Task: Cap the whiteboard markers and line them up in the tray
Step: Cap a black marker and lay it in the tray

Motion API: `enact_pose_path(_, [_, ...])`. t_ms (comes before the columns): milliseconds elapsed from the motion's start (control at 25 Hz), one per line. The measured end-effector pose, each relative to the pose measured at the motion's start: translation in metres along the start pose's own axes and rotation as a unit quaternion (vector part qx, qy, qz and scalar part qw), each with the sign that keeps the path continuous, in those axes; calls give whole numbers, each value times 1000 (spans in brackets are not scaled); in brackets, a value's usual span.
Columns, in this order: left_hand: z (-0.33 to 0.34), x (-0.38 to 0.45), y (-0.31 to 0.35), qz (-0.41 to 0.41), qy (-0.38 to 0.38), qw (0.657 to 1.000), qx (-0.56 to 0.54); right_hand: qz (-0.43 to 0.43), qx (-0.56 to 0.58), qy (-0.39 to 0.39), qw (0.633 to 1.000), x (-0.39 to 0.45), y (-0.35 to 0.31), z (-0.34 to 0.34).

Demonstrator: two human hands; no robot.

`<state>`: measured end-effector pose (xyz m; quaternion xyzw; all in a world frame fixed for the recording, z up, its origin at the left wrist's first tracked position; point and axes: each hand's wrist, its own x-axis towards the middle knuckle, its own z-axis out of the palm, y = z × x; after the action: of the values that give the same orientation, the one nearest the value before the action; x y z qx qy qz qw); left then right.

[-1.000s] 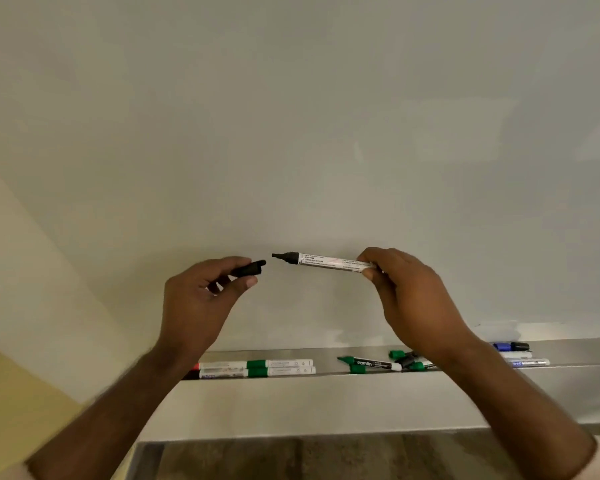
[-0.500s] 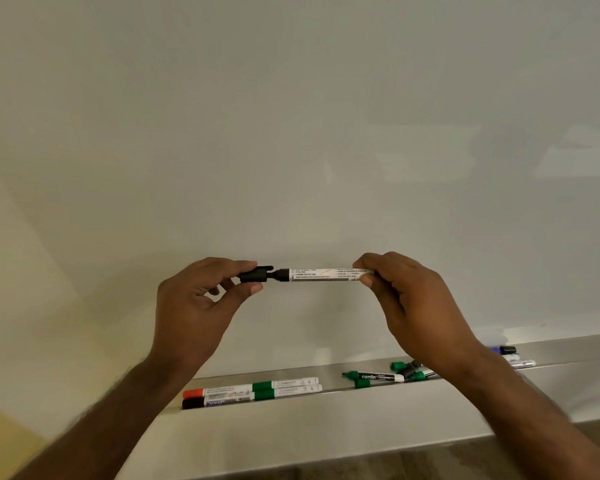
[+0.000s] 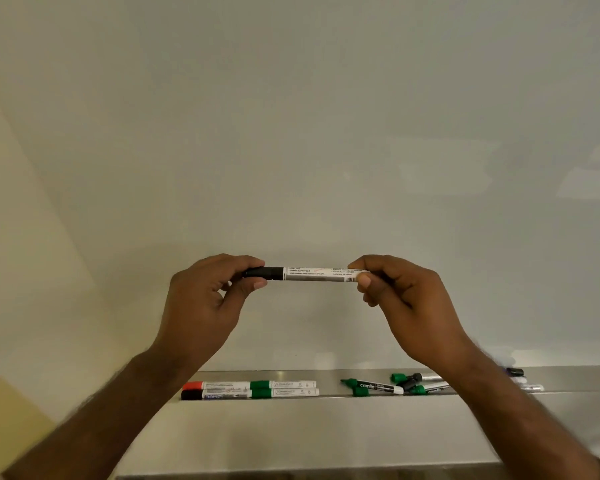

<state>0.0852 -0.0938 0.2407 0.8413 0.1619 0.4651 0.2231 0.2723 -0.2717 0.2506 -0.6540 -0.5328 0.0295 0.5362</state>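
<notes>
We see a white-barrelled marker (image 3: 317, 274) with fine black print and a black cap (image 3: 264, 273). In the grey metal tray (image 3: 326, 427) lie white markers capped red (image 3: 196, 385), black (image 3: 191, 395) and green (image 3: 261, 389). The whiteboard (image 3: 291, 133) is plain off-white.

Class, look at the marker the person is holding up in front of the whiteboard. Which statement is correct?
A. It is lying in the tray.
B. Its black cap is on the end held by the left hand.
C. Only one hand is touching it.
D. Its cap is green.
B: the black cap sits on the marker at the left hand, while the right hand grips the other end, above the tray.
</notes>
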Motion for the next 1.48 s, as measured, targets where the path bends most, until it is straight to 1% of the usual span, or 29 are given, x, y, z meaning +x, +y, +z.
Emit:
enact_pose_path(120, [6,3,15,42,-12,997,59,-15,30,-10,999,2,7,-10])
enact_pose_path(280, [19,16,33,56,-37,994,81,-22,36,-8,999,-4,23,-27])
enact_pose_path(480, [45,21,47,52,-96,989,99,-34,19,11,999,-15,46,-51])
enact_pose_path(680, [65,17,52,31,-122,988,84,-34,26,24,999,-17,61,-61])
enact_pose_path(760, [70,14,51,14,-111,992,63,-37,21,18,999,-13,64,-62])
enact_pose_path(840, [72,11,45,-10,-107,993,53,-31,4,-7,999,-11,68,-59])
enact_pose_path(920, [74,5,33,-37,-120,991,54,-19,-18,-48,998,-9,75,-52])
enact_pose_path(1040, [82,-11,5,-96,-127,985,63,25,-19,-90,996,-11,94,-29])
enact_pose_path(1160, [95,-30,-22,-215,-87,973,3,94,-16,-90,991,-19,120,-3])
enact_pose_path(1240, [104,-44,-39,-298,-82,949,-55,136,-28,-106,985,-26,137,14])
enact_pose_path(1280, [106,-52,-48,-328,-85,938,-79,153,-37,-116,981,-30,144,24])
enact_pose_path(1360, [112,-68,-67,-359,-89,924,-92,177,-68,-130,973,-39,157,44])
enact_pose_path(1480, [122,-92,-88,-370,-97,923,-29,208,-125,-142,960,-52,169,75])
